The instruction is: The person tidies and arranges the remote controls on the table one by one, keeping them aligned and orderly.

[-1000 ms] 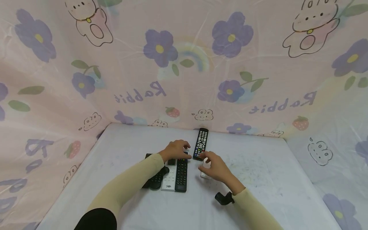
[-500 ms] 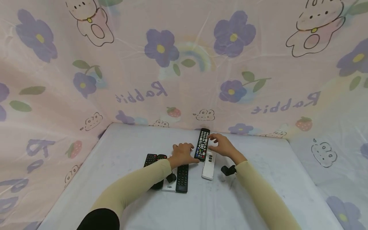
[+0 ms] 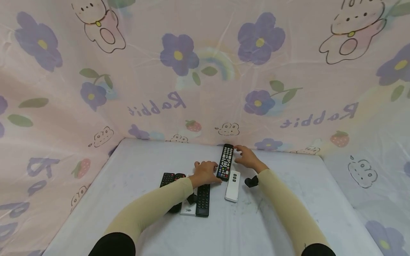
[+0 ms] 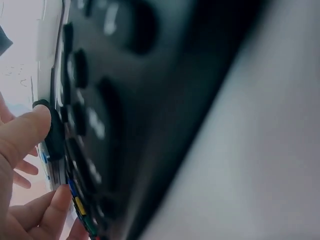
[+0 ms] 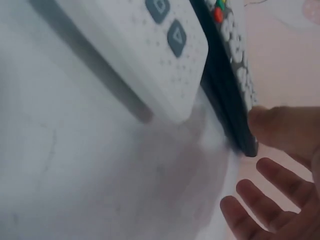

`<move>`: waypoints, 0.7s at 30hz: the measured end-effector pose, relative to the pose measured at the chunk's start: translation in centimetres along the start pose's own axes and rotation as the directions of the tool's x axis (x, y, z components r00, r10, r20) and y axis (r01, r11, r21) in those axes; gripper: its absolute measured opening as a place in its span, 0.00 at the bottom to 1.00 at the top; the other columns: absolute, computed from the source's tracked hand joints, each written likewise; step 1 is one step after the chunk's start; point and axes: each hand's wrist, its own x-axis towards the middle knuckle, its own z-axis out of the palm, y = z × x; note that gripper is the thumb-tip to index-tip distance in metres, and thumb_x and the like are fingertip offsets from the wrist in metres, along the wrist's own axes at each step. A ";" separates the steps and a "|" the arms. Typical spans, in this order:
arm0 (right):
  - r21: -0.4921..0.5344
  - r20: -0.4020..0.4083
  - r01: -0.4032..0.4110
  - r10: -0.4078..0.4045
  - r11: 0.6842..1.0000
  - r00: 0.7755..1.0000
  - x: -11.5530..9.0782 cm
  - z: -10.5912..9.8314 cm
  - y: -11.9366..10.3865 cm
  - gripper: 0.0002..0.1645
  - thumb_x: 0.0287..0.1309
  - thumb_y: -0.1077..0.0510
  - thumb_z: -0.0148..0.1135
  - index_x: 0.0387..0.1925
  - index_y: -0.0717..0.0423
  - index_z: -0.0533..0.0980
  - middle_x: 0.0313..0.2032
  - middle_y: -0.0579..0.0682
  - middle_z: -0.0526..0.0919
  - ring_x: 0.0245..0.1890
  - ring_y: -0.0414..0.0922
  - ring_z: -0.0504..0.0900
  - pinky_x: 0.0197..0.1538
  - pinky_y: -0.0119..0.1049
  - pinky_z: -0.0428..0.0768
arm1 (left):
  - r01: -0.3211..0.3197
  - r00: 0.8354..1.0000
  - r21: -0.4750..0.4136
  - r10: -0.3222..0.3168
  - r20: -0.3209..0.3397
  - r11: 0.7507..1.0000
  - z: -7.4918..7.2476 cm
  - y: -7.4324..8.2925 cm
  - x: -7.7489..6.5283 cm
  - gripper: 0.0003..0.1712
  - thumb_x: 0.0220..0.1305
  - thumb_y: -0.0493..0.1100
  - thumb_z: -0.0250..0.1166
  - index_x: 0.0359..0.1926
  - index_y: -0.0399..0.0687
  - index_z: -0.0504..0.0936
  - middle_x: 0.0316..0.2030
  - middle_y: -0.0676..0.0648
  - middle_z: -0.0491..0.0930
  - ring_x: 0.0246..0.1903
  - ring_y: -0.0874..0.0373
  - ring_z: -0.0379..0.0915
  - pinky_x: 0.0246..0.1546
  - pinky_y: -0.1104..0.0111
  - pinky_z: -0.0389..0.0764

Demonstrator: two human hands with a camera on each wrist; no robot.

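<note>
A black remote control with white buttons [image 3: 225, 161] lies at the back of the table, slightly slanted. My left hand [image 3: 205, 173] is at its lower left, fingers bent; in the left wrist view the thumb [image 4: 31, 127] touches a dark rounded end. My right hand [image 3: 250, 158] is at its upper right side, and in the right wrist view the thumb [image 5: 280, 127] touches that edge while the other fingers stay spread. A small white remote control [image 3: 232, 186] lies just in front. Beneath my left wrist is a row of remotes, including a black one [image 3: 203, 202] and a white one [image 3: 188, 208].
Two more black remotes, one [image 3: 167, 178] at the far left of the row, are partly hidden by my left sleeve. The white table [image 3: 256, 227] ends at a printed cloth wall [image 3: 205, 110] close behind the white-buttoned remote.
My right hand has moved from the small white remote up to the far end of the white-buttoned remote. My left hand has shifted slightly right, to that remote's lower left.
</note>
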 end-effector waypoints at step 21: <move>0.033 0.090 -0.083 0.080 0.996 0.993 3.2 0.8 2.1 0.47 0.42 0.60 0.66 0.63 0.56 0.53 0.58 0.57 0.64 0.52 0.55 0.68 0.55 0.48 0.67 | -0.028 1.000 -0.093 0.026 -0.015 0.995 0.7 -0.5 0.7 0.37 0.33 0.57 0.72 0.50 0.55 0.74 0.30 0.61 0.77 0.30 0.63 0.68 0.49 0.54 0.53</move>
